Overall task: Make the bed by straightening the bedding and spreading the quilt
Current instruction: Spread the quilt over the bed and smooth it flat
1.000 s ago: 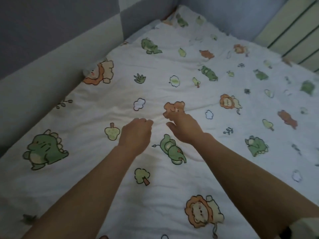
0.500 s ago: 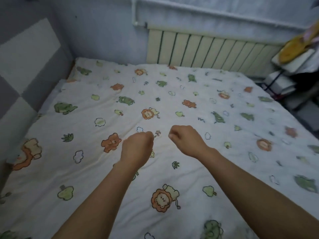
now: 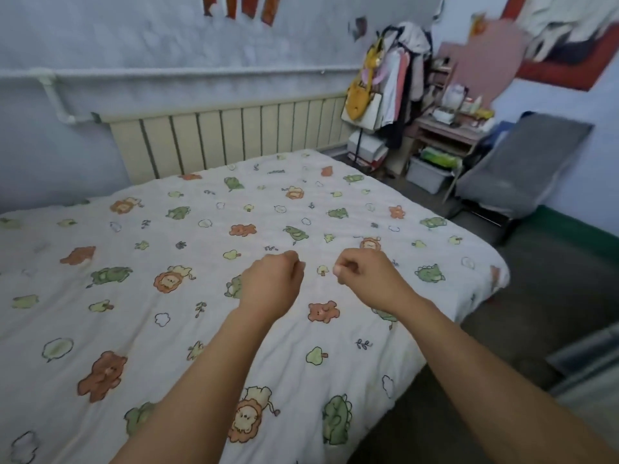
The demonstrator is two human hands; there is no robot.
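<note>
Quilt (image 3: 201,329), white with printed lions, bears and dinosaurs, lies spread flat over the whole bed (image 3: 495,275), reaching the far edge by the radiator (image 3: 227,139) and hanging over the right edge and far right corner. Left hand (image 3: 273,283) and right hand (image 3: 366,276) sit side by side, apart, over the middle of the quilt nearer the right edge. The fingers (image 3: 293,261) of both are curled into fists, and nothing shows inside either one. Whether they touch the cloth cannot be told.

Past the far right corner, a white lidded bin (image 3: 427,177) stands on the floor (image 3: 536,296) under a small shelf (image 3: 445,130); its contents cannot be made out. A green pack (image 3: 438,157) lies above it. A yellow bag (image 3: 360,102) hangs from a rack, its inside hidden.
</note>
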